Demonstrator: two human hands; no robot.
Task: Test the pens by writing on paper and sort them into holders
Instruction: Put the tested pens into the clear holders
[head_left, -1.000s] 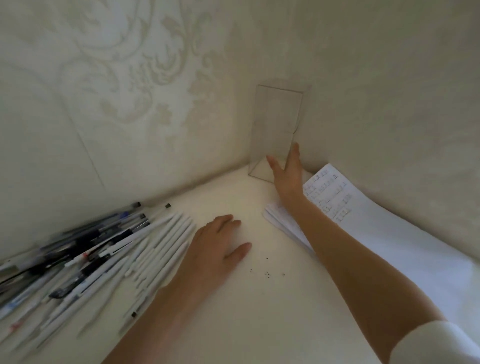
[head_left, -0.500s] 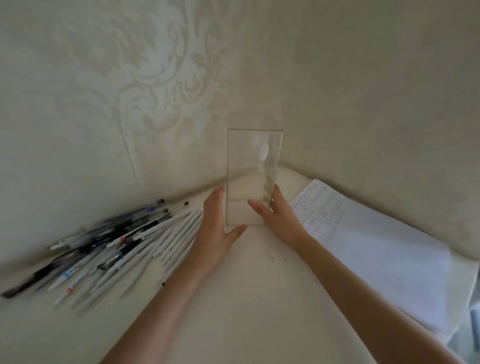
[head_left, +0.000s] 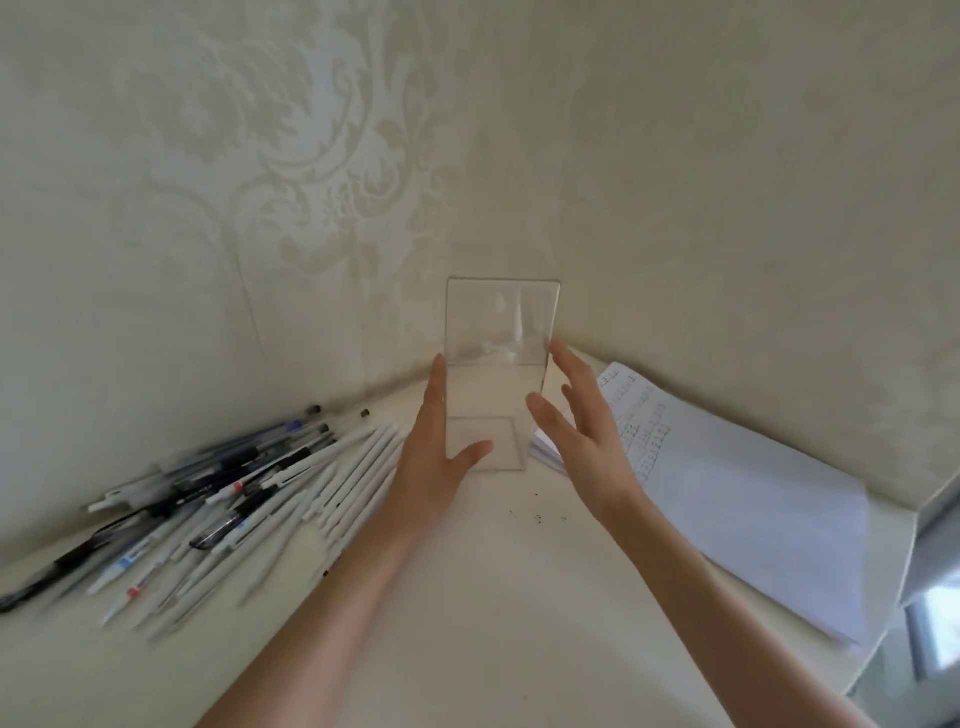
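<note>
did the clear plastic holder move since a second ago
Yes. The clear rectangular plastic holder has come out of the wall corner toward the person, now beside the white paper sheets' left corner.

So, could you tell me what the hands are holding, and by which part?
Nothing is gripped. The left hand lies flat against the left wall of the clear holder, thumb across its lower front; the right hand is open beside its right wall.

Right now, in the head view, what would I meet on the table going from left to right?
pens → left hand → holder → right hand → paper
</note>
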